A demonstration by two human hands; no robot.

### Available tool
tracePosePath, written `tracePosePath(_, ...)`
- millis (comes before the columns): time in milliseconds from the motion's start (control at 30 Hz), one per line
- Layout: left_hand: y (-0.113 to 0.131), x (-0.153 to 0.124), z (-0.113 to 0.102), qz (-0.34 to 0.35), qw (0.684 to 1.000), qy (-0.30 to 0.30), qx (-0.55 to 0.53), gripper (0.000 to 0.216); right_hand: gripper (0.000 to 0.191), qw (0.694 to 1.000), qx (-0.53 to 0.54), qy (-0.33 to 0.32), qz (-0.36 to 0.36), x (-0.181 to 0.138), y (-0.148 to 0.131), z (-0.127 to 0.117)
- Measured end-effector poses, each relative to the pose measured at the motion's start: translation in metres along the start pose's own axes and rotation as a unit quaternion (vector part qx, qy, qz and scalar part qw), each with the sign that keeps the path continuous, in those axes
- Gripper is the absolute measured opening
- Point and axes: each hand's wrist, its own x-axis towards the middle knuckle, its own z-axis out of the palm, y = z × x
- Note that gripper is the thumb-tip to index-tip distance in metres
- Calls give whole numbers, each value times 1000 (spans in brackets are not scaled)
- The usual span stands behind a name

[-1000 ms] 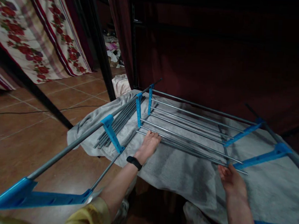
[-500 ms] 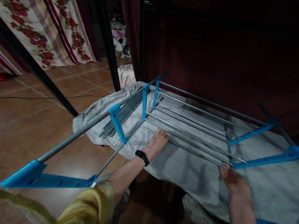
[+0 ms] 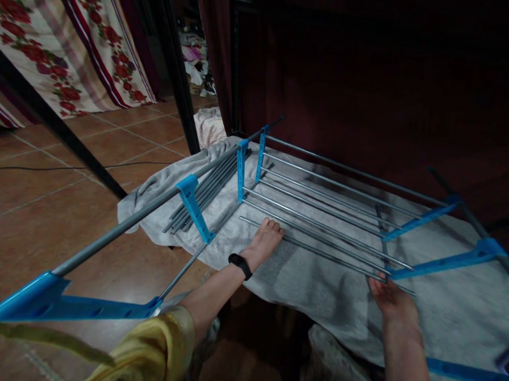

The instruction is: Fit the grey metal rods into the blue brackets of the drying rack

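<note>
A drying rack of grey metal rods [image 3: 321,217] and blue plastic brackets [image 3: 438,265] lies on a grey towel [image 3: 317,290]. My left hand [image 3: 265,241], with a black band on the wrist, grips the left end of the nearest loose rod [image 3: 319,252]. My right hand [image 3: 387,297] holds the same rod near its right end, fingers curled under it. A bundle of loose rods [image 3: 203,196] lies on the towel to the left. A blue arm of the rack [image 3: 69,309] reaches toward me at lower left.
Brown tiled floor [image 3: 66,203] lies to the left, with a black cable across it. A black diagonal post [image 3: 49,117] and flowered curtains [image 3: 52,49] stand at far left. Dark red cloth [image 3: 370,94] hangs behind the rack. A pile of clothes [image 3: 195,68] lies in the background.
Both hands stay on the nearest rod. The view has shifted slightly, and the rod and my hands sit a little farther up on the towel than a second ago.
</note>
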Motion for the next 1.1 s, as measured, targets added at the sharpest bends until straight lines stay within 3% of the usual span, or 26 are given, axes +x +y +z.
tracePosePath(200, -3, 1, 6, 14, 995, -26, 93, 29, 25, 1000, -12, 2, 7, 2, 5, 0)
tracePosePath(433, -13, 2, 5, 2, 995, -32, 95, 27, 20, 1000, 7, -9, 22, -1, 8, 5)
tracePosePath(733, -20, 4, -23, -100, 972, -99, 190, 34, 21, 997, 43, 9, 57, 2, 10, 11)
tracePosePath(1100, -25, 3, -28, -184, 950, -104, 229, 42, 23, 998, 53, 8, 28, 2, 16, 11)
